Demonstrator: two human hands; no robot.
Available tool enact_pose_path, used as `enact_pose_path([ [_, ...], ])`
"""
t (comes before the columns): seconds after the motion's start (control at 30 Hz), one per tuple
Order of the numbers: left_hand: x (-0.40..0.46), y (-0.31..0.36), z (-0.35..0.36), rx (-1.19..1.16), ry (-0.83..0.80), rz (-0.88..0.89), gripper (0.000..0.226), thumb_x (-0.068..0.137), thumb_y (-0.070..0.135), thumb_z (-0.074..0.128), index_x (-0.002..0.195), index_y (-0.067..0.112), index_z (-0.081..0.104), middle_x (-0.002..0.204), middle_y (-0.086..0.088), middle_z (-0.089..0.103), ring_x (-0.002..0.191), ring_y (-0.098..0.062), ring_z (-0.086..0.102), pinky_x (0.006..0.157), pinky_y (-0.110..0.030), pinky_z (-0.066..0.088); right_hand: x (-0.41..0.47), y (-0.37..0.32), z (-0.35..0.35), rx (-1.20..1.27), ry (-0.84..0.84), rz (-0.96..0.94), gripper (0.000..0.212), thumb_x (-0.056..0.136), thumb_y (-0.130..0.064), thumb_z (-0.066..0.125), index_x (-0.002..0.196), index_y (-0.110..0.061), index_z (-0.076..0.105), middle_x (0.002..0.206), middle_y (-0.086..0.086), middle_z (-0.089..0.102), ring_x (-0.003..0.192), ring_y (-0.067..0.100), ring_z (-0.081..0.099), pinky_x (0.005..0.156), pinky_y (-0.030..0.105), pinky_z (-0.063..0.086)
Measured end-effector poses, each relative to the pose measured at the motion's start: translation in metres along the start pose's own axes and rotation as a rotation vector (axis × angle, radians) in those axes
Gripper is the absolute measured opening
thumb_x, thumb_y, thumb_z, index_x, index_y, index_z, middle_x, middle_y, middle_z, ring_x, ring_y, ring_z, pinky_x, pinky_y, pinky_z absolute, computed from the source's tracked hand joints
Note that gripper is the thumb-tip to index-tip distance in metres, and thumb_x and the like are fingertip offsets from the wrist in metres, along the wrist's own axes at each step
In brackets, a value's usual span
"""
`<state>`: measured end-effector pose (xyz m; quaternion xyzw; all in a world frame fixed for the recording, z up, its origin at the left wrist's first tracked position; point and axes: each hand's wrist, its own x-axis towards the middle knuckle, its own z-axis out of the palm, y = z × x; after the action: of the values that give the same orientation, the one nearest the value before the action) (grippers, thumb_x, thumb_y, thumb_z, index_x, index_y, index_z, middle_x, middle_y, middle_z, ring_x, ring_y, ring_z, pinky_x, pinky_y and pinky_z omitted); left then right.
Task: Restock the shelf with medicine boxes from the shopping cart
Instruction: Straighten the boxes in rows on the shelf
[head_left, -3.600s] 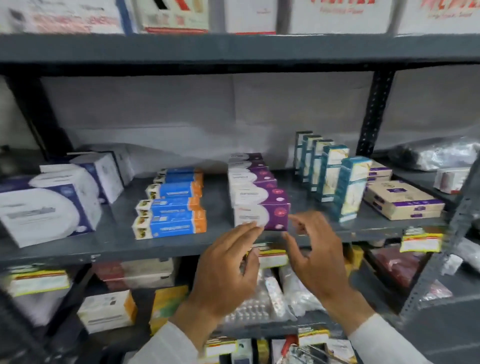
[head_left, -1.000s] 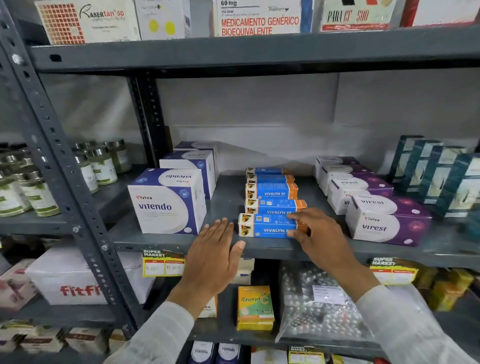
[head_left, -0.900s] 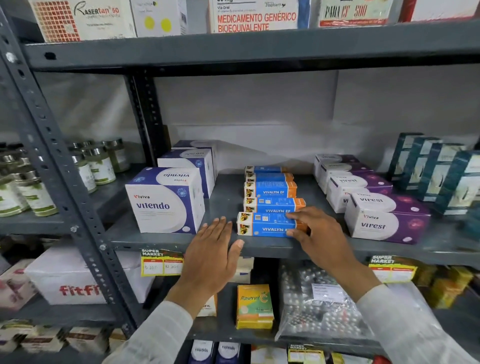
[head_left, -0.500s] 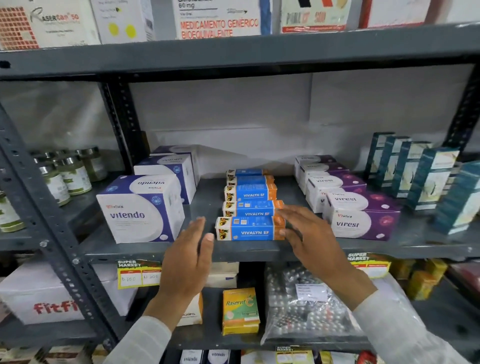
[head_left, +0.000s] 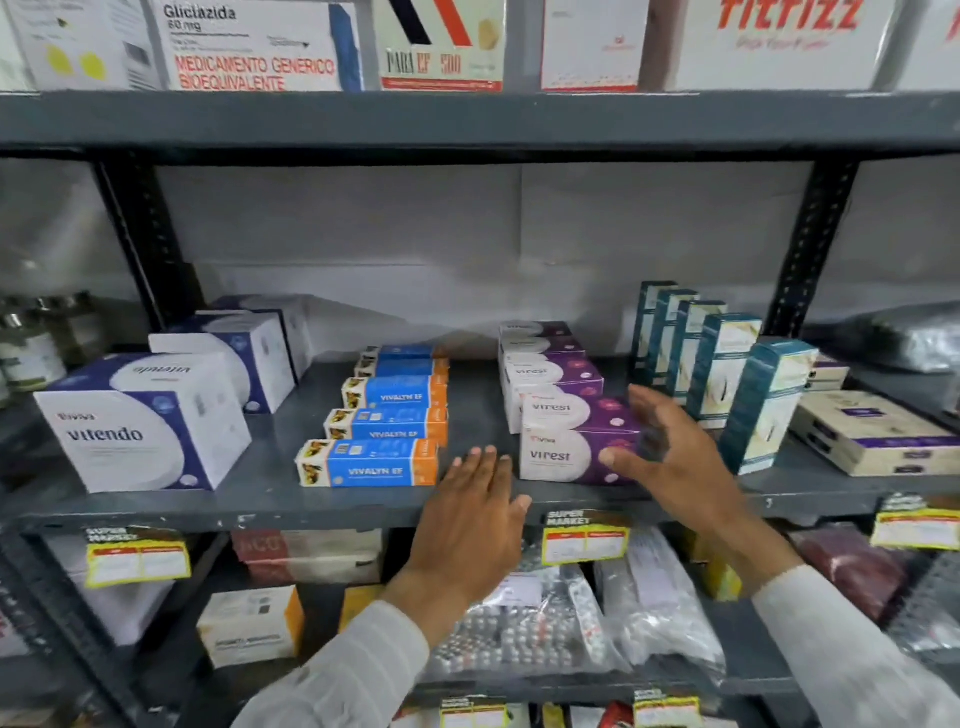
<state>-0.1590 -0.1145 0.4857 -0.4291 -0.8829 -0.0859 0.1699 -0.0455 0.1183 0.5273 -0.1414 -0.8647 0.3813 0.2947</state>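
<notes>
Beside the spread, empty right hand (head_left: 670, 457), the front Virest box (head_left: 566, 454) is being aligned; squaring needed next.

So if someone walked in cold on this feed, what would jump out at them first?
Probably the two bare hands at the middle shelf's front edge: the left hand flat and empty by the orange-and-blue Vivalyn EF boxes, the right hand spread open at the front purple Virest box. Next, the big white-and-blue Vitendo box at far left.

Two bare hands; long, finely ribbed white sleeves (head_left: 343, 680) to the wrists.
</notes>
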Motion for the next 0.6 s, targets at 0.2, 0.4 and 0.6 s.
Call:
enact_pose_path([
  [0.2, 0.001, 0.005, 0.018, 0.017, 0.040, -0.097, 0.085, 0.101, 0.066, 0.004, 0.160, 0.013, 0.033, 0.169, -0.008, 0.031, 0.158, -0.023, 0.024, 0.128, -0.037, 0.004, 0.024, 0.026, -0.004, 0.236, -0.195, 0.012, 0.097, 0.064, -0.042, 0.093, 0.148, -0.035, 0.044, 0.137, -0.017, 0.060, 0.122, 0.001, 0.063, 0.102, 0.032, 0.055],
  [0.4, 0.001, 0.004, 0.019, -0.043, 0.038, -0.127, 0.080, 0.102, 0.069, 0.013, 0.159, 0.018, 0.035, 0.169, -0.003, 0.032, 0.158, -0.018, 0.024, 0.128, -0.035, 0.005, 0.034, 0.040, -0.005, 0.378, -0.246, -0.013, 0.094, 0.067, -0.029, 0.093, 0.149, -0.031, 0.046, 0.133, -0.015, 0.064, 0.117, 0.001, 0.066, 0.085, 0.021, 0.059],
  [0.6, 0.001, 0.002, 0.025, -0.041, 0.058, -0.139, 0.080, 0.102, 0.071, 0.015, 0.156, 0.018, 0.041, 0.165, -0.003, 0.041, 0.154, -0.018, 0.033, 0.128, -0.036, 0.014, 0.032, 0.041, -0.005, 0.351, -0.282, -0.027, 0.090, 0.071, -0.040, 0.092, 0.148, -0.043, 0.045, 0.127, -0.032, 0.063, 0.120, -0.001, 0.064, 0.085, 0.022, 0.060],
])
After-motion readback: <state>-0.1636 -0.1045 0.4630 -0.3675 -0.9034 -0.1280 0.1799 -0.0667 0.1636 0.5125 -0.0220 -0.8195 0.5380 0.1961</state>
